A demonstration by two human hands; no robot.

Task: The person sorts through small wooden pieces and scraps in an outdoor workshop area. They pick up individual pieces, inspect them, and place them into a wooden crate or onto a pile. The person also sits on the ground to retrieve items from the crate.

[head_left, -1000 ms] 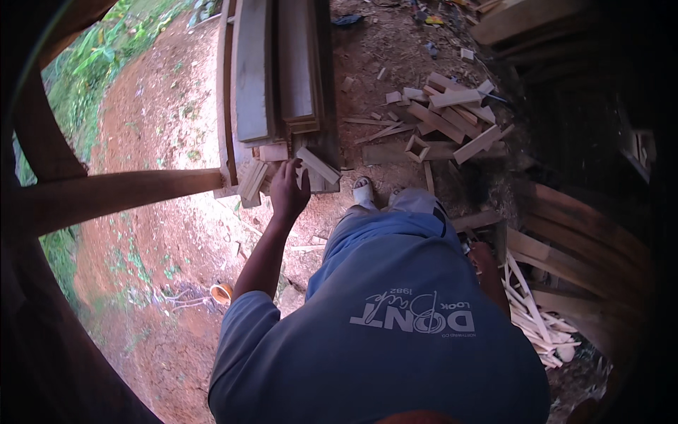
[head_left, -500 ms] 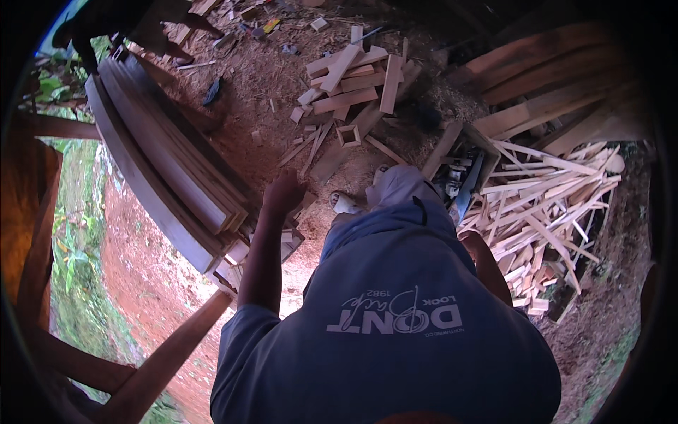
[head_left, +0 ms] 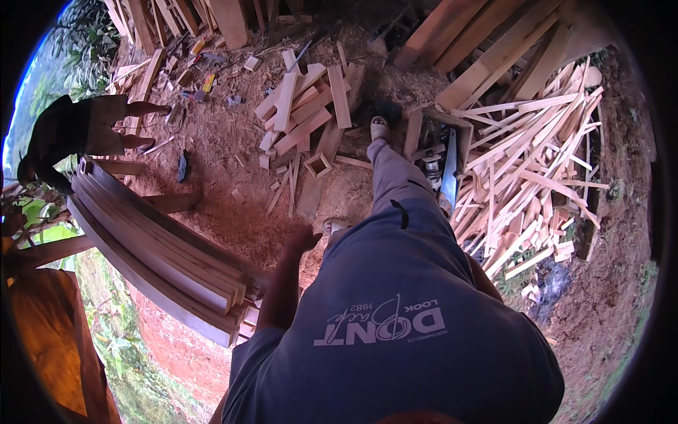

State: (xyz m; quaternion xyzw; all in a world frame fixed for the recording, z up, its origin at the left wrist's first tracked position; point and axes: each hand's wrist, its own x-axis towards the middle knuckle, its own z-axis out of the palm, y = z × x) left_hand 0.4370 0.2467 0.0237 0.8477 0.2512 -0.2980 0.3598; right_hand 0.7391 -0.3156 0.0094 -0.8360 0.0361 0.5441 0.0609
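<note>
My left hand [head_left: 304, 239] hangs beside my left thigh, with nothing seen in it and its fingers loosely stretched. It is nearest to a stack of long planks [head_left: 162, 240] on the left, apart from the planks' near ends. On the right only a bit of my forearm [head_left: 483, 277] shows past my shirt; my right hand is hidden behind my body. One foot [head_left: 379, 128] is forward, beside a wooden box [head_left: 462, 127] that holds a handsaw [head_left: 450, 166] and a metal tool I cannot make out.
Short boards [head_left: 304, 116] lie heaped ahead, near a small square wooden frame [head_left: 318, 165]. Thin offcuts [head_left: 522, 184] form a large pile at right. Wide planks [head_left: 487, 49] lean behind it. Another person [head_left: 70, 134] bends over the plank stack's far end. An orange sheet [head_left: 49, 339] hangs at left.
I have stepped forward, and one foot is now well ahead near the box. My left hand has swung lower and its fingers have loosened. My right hand has gone out of sight.
</note>
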